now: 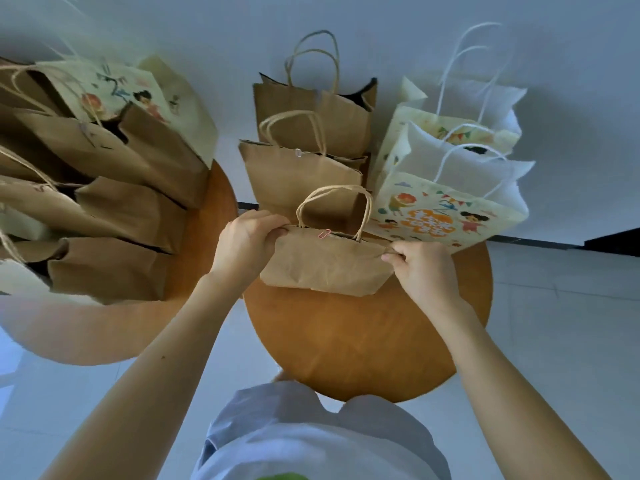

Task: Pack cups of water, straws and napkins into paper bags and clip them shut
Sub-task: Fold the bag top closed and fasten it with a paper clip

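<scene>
Standing near the middle of the round wooden worktop (363, 341), the brown paper bag with twisted handles (325, 263) has a pink paper clip (325, 233) on its top edge; the left hand (247, 239) and right hand (420, 268) pinch its upper corners. Clipping looks done; next it likely joins the clipped brown bags (301, 174) just beyond.

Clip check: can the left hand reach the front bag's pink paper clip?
Likely yes: pink paper clip sits exposed on the top edge of the brown paper bag, nothing between it and the left hand gripping there.
</scene>
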`<state>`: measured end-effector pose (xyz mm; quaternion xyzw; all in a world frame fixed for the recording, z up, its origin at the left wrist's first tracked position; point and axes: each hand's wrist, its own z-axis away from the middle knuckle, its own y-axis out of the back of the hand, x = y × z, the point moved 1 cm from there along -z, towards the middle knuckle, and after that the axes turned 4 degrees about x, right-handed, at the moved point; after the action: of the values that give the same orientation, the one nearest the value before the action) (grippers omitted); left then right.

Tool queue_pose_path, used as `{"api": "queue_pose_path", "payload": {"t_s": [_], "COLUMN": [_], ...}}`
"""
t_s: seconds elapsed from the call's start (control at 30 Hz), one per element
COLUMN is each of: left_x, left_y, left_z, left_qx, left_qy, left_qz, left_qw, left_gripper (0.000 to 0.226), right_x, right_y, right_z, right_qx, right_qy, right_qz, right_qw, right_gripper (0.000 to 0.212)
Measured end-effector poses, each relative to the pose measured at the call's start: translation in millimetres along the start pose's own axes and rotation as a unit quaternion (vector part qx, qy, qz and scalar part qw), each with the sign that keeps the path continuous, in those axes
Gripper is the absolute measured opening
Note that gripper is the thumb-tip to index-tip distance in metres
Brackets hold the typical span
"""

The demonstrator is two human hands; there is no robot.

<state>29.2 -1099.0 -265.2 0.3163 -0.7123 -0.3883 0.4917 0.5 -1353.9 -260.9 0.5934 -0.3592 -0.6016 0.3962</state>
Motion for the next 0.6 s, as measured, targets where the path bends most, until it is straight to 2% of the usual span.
{"api": "queue_pose_path", "payload": {"t_s": [0.27, 0.53, 0.57, 0.6], "left_x": [-67, -85, -84, -83], "left_y": [19, 4, 5, 5], "left_z": [-21, -38, -38, -38], "left_qx": [0.01, -0.037, -0.038, -0.04], "left_qy": [0.007, 0.016, 0.01, 0.009], "left_qz": [0.015, 0.026, 0.023, 0.02], "left_qw": [1.0, 0.999, 0.999, 0.999], "left_gripper": [0.018, 0.017, 0.019, 0.02], "right_x": [-62, -64, -64, -65], "right_y": [-33, -51, -51, -50], "right_z": [-35, -45, -43, -40], "right_qx": [0.021, 0.022, 0.015, 0.006], "right_qy": [-0.046, -0.082, -0.086, -0.093], "right_qz": [0.008, 0.026, 0.024, 0.023], "right_qw": [0.999, 0.996, 0.996, 0.995], "right_gripper": [0.029, 0.007, 0.006, 0.016]}}
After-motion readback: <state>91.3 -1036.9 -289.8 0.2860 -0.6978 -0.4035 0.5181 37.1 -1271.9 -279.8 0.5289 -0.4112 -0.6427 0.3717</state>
